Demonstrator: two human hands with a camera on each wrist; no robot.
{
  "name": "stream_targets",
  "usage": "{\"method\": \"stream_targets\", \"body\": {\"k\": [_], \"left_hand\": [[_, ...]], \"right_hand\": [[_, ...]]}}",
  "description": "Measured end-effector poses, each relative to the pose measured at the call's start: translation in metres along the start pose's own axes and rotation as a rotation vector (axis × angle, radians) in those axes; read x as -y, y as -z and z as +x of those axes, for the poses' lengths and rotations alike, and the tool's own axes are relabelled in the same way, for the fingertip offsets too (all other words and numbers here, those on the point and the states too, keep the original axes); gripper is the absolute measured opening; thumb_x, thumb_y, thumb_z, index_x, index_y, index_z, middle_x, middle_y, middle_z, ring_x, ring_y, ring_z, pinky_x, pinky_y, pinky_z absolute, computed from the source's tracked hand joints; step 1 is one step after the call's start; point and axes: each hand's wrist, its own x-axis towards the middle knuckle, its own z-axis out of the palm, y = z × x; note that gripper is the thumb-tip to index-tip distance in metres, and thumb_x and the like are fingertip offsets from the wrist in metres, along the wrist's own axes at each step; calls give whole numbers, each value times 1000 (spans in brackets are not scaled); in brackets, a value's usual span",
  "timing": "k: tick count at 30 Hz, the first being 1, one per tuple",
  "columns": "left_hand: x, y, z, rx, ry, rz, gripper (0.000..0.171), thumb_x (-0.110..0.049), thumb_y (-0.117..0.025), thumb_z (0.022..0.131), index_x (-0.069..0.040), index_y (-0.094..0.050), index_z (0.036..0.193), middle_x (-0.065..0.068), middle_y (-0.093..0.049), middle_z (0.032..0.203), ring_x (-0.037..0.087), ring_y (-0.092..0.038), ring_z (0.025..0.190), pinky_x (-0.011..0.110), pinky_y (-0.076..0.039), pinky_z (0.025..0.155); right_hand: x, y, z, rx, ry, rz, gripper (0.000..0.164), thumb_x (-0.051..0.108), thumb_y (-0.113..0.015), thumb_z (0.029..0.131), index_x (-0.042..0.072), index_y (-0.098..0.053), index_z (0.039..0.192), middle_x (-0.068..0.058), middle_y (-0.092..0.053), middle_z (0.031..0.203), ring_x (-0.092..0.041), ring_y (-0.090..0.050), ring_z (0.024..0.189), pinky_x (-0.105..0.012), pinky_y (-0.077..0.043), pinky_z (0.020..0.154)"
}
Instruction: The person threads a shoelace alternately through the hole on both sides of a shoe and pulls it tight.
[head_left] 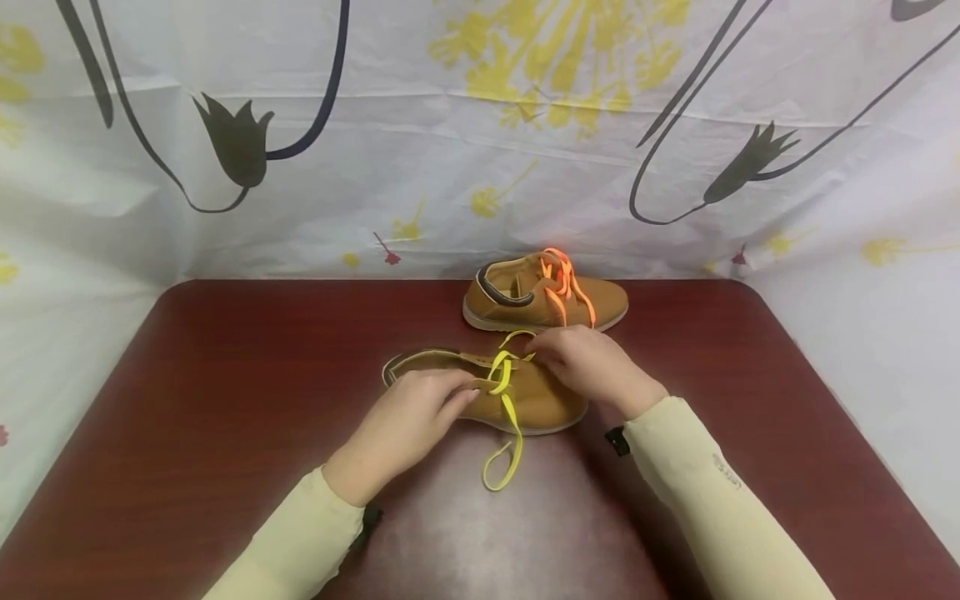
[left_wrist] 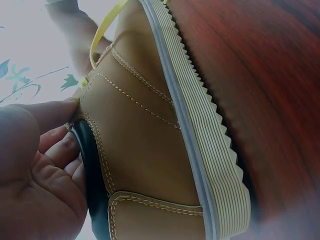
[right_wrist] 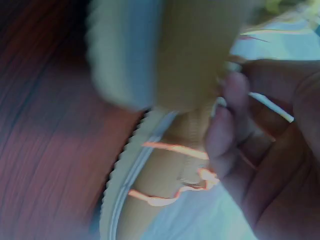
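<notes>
A tan shoe (head_left: 551, 404) with a yellow shoelace (head_left: 503, 367) stands on the table, its toe to the right. With thumb and fingers, my left hand (head_left: 405, 421) pinches the near lacing flap beside the dark collar (left_wrist: 89, 165); the fingers reach inside the opening. At the far side of the laces, my right hand (head_left: 588, 367) pinches the yellow shoelace near its upper loop, thumb and fingertips together. The other lace end hangs over the near side onto the table in a loop. In the right wrist view the toe (right_wrist: 195, 55) is blurred beside my fingers.
A second tan shoe (head_left: 517, 315) with an orange shoelace (head_left: 562, 283) stands just behind, close to my right hand. The dark red table (head_left: 247, 400) meets a white patterned cloth (head_left: 360, 167) at the back and sides.
</notes>
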Motion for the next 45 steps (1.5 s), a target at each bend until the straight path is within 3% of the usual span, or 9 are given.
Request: {"method": "stream_targets", "body": {"k": [5,13,25,34,45], "left_hand": [[0,1,0,-3,-3,11,13,-20,-67,98,-14,-75,105,-4,-76,99,14,-72,95,34,-57,88],[0,-1,-1,2,6,7,14,-20,-67,97,-14,-75,107,-3,-77,101,14,-72,96,34,-57,88],[-1,-1,-1,-5,-9,8,13,-20,-67,97,-13,-75,106,-4,-77,100,13,-71,95,33,-58,87],[-1,-1,-1,-6,-4,9,13,-20,-67,98,-13,-75,106,-4,-76,99,13,-71,94,34,-58,86],[-1,0,0,6,14,-13,13,-24,-64,100,-16,-75,102,-8,-75,92,9,-70,88,32,-57,82]], "right_hand": [[-7,-5,13,-1,70,-56,28,5,-72,89,23,-77,109,5,-76,105,-16,-73,100,-40,-58,84],[-8,-11,37,65,184,-110,24,11,-68,95,25,-76,113,8,-74,112,-13,-71,105,-39,-58,89],[-7,-17,48,132,130,-216,17,9,-64,94,23,-74,92,6,-64,87,-13,-66,82,-40,-58,75],[-7,-20,49,99,172,-236,18,14,-66,95,26,-76,104,8,-66,100,-15,-70,86,-41,-59,76],[-7,-21,54,148,149,-291,19,8,-61,96,22,-70,86,6,-61,84,-14,-63,74,-40,-58,70]]}}
